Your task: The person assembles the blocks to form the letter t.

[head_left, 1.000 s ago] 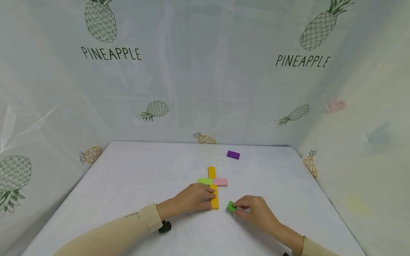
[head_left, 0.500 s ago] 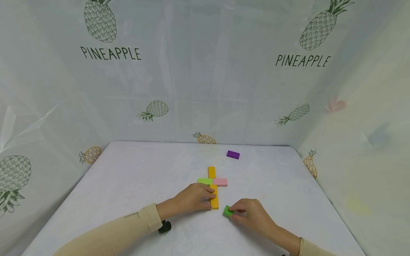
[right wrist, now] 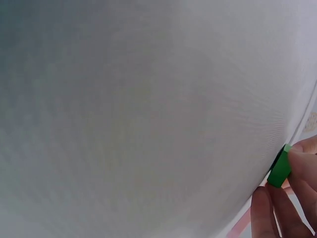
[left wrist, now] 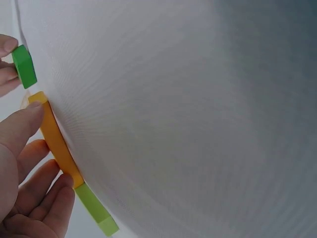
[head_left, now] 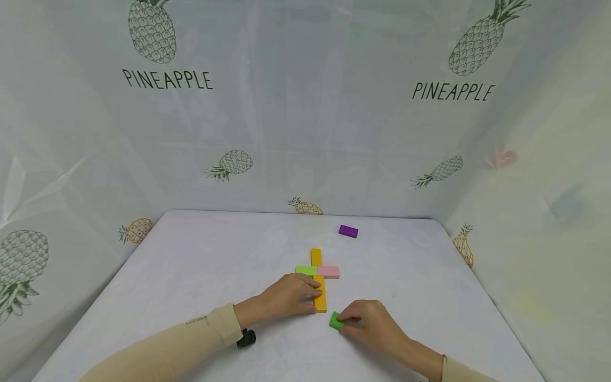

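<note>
In the head view my right hand [head_left: 377,326] pinches a dark green block [head_left: 335,320] between thumb and fingers, just to the right of and nearer than the front end of a long orange block [head_left: 321,304]. The fingertips of my left hand [head_left: 288,295] rest on that orange block, and its thumb touches the near end, as the left wrist view also shows. A light green block [head_left: 305,270] and a pink block [head_left: 328,272] lie end to end across its far end. Beyond them, another orange block [head_left: 316,257] continues the line, making a cross shape.
A purple block [head_left: 348,231] lies alone near the back edge of the white table [head_left: 229,249]. Behind and beside the table hangs a pale curtain [head_left: 315,116] printed with pineapples. A black wrist device [head_left: 246,338] sits under the left sleeve.
My right hand has brought the green block toward me and slightly left, turning it a little. The left hand has stayed in place on the orange block.
</note>
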### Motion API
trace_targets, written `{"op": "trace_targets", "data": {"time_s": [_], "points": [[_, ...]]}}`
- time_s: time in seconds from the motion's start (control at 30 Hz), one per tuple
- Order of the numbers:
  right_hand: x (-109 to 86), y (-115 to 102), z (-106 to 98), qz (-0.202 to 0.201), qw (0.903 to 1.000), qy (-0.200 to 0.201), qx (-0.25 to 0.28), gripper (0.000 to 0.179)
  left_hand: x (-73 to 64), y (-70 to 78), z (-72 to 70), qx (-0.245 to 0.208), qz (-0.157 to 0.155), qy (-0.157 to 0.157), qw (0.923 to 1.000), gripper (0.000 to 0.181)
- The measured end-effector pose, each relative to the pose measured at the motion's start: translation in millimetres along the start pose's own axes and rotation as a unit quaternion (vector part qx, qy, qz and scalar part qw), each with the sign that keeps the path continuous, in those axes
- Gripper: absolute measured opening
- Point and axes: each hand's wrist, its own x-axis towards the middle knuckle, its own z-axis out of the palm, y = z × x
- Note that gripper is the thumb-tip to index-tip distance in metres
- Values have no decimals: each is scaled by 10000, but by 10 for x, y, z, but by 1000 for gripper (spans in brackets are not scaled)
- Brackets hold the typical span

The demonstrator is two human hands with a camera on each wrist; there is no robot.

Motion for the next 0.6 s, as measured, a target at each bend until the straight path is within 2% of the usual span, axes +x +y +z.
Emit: {"op": "trace_targets", "data": {"time_s": [0.27,0.6], "points": [[36,-43,0,74,9997,-217,-127,14,-2,5,-12,65,-12,-38,10000,44],[82,-67,35,5,9996,-205,-207,15,5,-6,1,90,38,11,10000,44]]}}
